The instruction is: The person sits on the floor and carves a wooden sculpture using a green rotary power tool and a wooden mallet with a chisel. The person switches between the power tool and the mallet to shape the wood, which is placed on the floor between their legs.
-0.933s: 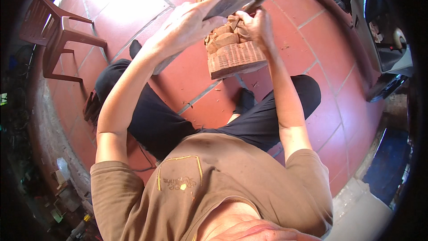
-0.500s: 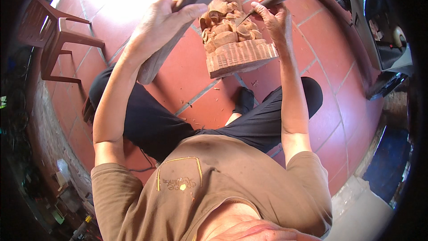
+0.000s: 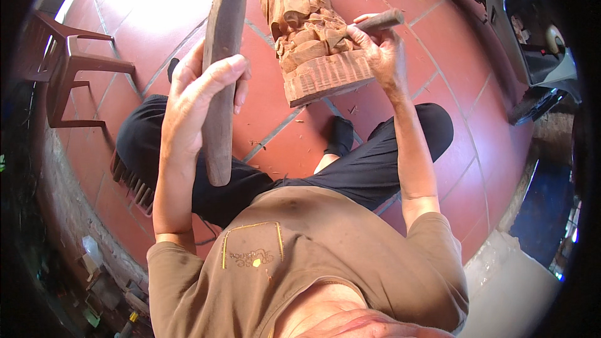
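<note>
My left hand (image 3: 203, 87) is closed around a long, flat-sided wooden mallet (image 3: 228, 12). Its lower end hangs over my left thigh, and its upper end runs out of the picture. In my right hand (image 3: 387, 59) is a chisel (image 3: 383, 20) with a dark wooden handle. The chisel's tip points left at the lower figures of a brown wood carving (image 3: 303, 28); whether it touches the wood I cannot tell. The carving lies tilted on the floor, its ridged base (image 3: 328, 78) toward me. Its top is cut off by the picture's edge.
A brown plastic chair (image 3: 94, 66) stands on the left. Beside my left knee is a row of wooden tool handles (image 3: 139, 189). A motorbike (image 3: 532, 44) stands at the right. Wood chips (image 3: 258, 144) lie scattered over the red tiled floor (image 3: 451, 156).
My left hand has come down and left with the mallet, which has swung from beside the carving to nearly upright in view. My right hand and the chisel have moved slightly lower.
</note>
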The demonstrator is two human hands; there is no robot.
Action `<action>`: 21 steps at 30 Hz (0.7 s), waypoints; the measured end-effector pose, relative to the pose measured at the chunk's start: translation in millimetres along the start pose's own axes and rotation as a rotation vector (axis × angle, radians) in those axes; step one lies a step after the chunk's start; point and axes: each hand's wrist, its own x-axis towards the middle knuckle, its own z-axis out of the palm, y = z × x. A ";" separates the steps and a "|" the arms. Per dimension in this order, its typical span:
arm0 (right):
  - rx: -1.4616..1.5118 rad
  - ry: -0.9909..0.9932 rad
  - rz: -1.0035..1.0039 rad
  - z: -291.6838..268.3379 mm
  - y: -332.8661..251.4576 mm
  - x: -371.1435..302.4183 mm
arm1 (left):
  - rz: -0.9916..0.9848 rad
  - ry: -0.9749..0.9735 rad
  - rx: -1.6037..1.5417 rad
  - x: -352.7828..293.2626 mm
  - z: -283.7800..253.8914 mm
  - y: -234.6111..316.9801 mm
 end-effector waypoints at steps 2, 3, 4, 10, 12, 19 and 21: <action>-0.025 -0.006 -0.022 1.8 -4.0 -8.9 | -0.006 -0.005 0.049 -0.4 -3.0 -3.7; -0.026 0.005 -0.048 4.4 -1.2 -13.0 | -0.016 -0.005 0.052 -0.4 -1.8 -2.5; -0.027 0.016 -0.075 6.8 0.9 -16.6 | -0.025 -0.004 0.056 -0.7 0.0 -1.4; -0.015 -0.038 -0.098 9.6 5.2 -26.7 | 0.074 -0.007 0.293 -3.0 3.8 -2.2; -0.032 -0.033 -0.113 8.3 6.1 -27.4 | 0.146 0.004 0.417 -4.1 6.0 -2.6; -0.241 0.059 -0.442 18.4 18.5 -28.9 | 0.398 -0.024 0.533 -7.8 25.2 -7.5; -0.272 0.081 -0.554 27.1 21.7 -26.6 | 0.622 -0.073 0.691 -10.8 22.6 -5.2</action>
